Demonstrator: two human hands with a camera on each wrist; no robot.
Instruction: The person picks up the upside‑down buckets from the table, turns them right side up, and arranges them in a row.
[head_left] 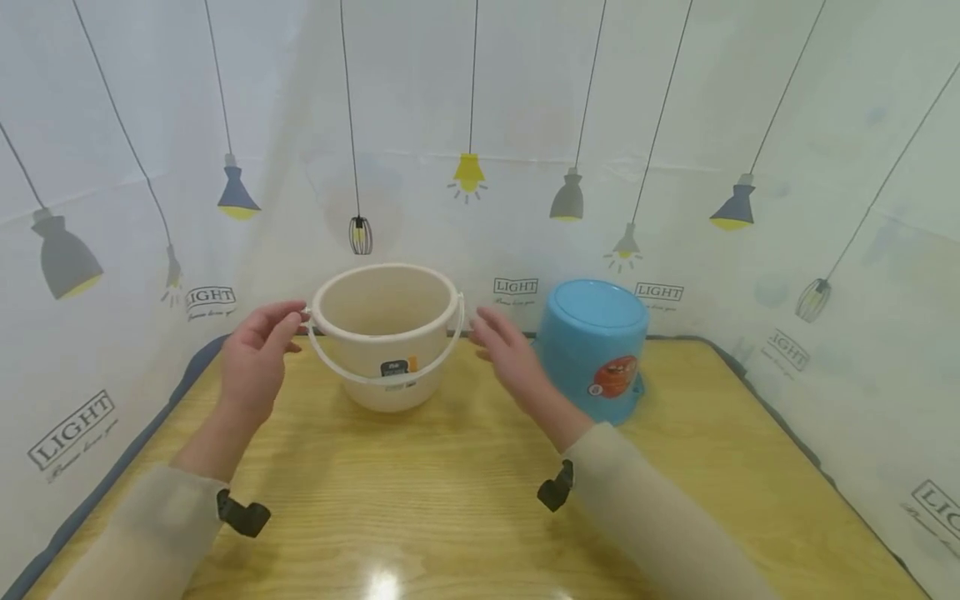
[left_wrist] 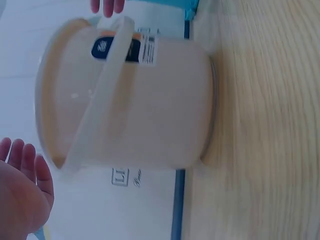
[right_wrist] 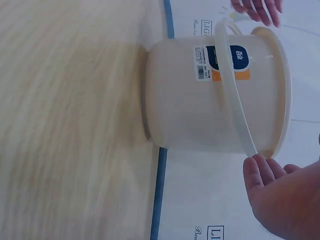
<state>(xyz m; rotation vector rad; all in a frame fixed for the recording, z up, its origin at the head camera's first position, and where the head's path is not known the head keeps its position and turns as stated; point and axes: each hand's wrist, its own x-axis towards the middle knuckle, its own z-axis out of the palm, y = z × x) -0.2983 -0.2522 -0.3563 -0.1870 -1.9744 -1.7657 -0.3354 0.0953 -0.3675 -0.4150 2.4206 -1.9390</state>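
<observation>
A cream bucket (head_left: 386,354) stands upright on the table, its pale handle (head_left: 330,364) hanging down across the front over a dark and orange label (head_left: 395,367). My left hand (head_left: 253,358) is beside the left of the rim, fingers loosely bent near the handle's end; whether they touch it I cannot tell. On the other side, my right hand (head_left: 510,350) is held up with fingers extended toward the bucket, a small gap between them in the head view. In the right wrist view the right hand's fingertips (right_wrist: 255,162) appear close to the handle (right_wrist: 234,90).
A blue bucket (head_left: 588,350) with a red label sits upside down behind and right of my right forearm. The wooden table (head_left: 420,517) meets a wall covering (head_left: 420,108) printed with hanging lamps on the far and side edges.
</observation>
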